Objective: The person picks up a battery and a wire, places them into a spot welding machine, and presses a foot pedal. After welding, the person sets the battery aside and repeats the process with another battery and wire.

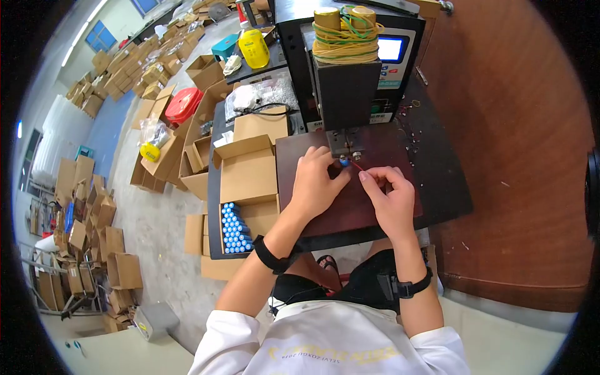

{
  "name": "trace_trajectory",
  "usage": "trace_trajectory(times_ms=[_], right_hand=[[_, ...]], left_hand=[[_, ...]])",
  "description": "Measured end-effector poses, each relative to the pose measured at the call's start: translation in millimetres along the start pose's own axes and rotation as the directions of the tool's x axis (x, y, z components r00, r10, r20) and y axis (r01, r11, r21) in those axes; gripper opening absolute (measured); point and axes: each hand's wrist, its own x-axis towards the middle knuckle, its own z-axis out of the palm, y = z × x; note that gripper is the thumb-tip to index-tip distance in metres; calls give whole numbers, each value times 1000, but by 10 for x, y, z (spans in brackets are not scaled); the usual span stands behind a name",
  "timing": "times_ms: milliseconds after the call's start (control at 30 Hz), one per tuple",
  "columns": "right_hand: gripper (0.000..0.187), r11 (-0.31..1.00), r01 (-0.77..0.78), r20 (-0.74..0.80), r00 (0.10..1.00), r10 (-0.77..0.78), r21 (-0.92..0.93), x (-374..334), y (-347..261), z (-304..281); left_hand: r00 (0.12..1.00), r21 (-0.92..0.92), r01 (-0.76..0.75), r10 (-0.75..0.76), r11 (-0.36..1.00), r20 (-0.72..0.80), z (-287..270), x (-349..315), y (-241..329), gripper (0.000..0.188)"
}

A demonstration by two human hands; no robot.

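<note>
My left hand [317, 182] is closed around a small blue cylindrical battery cell [344, 162], with one end of it showing past the fingertips. The cell sits right below the two metal electrode tips of a black bench machine [347, 94] that looks like a spot welder. From the right, my right hand [392, 192] pinches a thin red wire [357, 166] between thumb and forefinger. The wire's far end reaches the cell; whether it touches the metal is too small to tell. Both hands are over a dark reddish board [362, 215] on the table.
Left of the board, an open cardboard box [261, 215] holds several blue battery cells [234, 232]. Rubber bands [347, 47] wrap the machine's top, beside a lit screen [391, 49]. A yellow bottle [254, 49] stands behind. A brown wooden panel [506, 162] rises at right.
</note>
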Motion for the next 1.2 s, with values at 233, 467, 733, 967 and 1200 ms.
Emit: trace_trajectory(times_ms=[233, 467, 733, 967, 1200], right_hand=[[11, 998, 44, 1, 999, -44, -41, 19, 27, 20], [11, 997, 45, 3, 999, -45, -66, 37, 43, 31], [12, 998, 19, 4, 1000, -19, -67, 20, 4, 34], [11, 997, 26, -29, 999, -28, -72, -79, -14, -141], [9, 987, -155, -194, 970, 144, -44, -1002, -76, -1421]], left_hand=[[999, 113, -22, 19, 993, 32, 33, -11, -34, 19], [999, 110, -34, 30, 993, 35, 59, -2, -73, 19], [998, 144, -38, 30, 989, 55, 10, -5, -31, 19], [994, 88, -93, 87, 992, 63, -18, -68, 27, 25], [995, -37, -31, 34, 999, 90, -102, -49, 22, 23]])
